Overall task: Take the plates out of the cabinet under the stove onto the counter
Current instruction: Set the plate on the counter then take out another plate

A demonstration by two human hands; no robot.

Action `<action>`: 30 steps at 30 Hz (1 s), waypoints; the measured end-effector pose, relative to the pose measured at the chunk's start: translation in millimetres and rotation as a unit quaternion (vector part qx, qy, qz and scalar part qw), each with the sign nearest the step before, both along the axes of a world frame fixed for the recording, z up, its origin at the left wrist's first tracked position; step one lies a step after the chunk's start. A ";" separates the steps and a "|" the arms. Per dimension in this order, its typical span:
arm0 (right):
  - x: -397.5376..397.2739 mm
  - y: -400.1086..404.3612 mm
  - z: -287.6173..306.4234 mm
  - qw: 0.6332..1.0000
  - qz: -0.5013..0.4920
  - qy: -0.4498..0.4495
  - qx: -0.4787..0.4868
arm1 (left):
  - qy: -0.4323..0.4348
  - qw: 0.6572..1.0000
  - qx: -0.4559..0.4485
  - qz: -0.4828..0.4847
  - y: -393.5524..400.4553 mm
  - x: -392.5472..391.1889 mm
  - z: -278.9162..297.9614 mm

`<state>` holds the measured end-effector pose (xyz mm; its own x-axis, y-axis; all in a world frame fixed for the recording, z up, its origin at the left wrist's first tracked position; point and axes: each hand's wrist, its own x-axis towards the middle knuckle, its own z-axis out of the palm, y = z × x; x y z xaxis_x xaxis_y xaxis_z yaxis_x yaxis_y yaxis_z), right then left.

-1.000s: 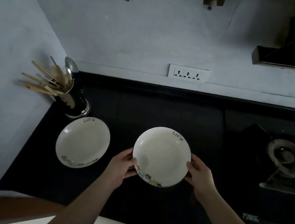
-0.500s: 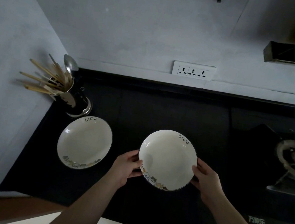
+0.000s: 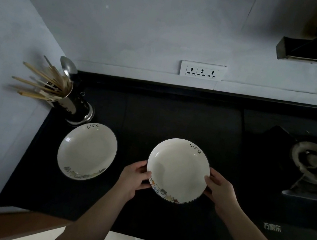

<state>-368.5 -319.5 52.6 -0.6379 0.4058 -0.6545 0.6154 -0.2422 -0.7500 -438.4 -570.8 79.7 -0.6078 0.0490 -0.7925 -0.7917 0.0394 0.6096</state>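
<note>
Two white plates with "life" written on the rim and a cat pattern along the near edge are over the black counter (image 3: 174,118). The left plate (image 3: 87,151) lies flat on the counter by itself. I hold the right plate (image 3: 177,169) by its two sides. My left hand (image 3: 134,176) grips its left rim with the thumb on top. My right hand (image 3: 220,191) grips its right rim the same way. Whether this plate touches the counter cannot be told. The cabinet under the stove is out of view.
A metal utensil holder (image 3: 72,103) with chopsticks and a ladle stands in the back left corner, just behind the left plate. A gas burner (image 3: 311,164) sits at the right. A wall socket strip (image 3: 202,71) is on the back wall.
The held plate has stayed between both hands and shifted only slightly; the view has tilted a little. The left plate has not moved.
</note>
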 end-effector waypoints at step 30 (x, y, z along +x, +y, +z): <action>6.2 11.7 28.3 0.940 0.216 -0.013 0.264 | 0.149 0.955 -0.187 -0.174 -25.9 32.0 41.3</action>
<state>-362.3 -307.8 80.9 -0.8048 0.3847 -0.4519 0.5901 0.4369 -0.6789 -406.4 -596.7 121.1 -0.8079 0.0367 -0.5882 -0.4841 0.5278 0.6979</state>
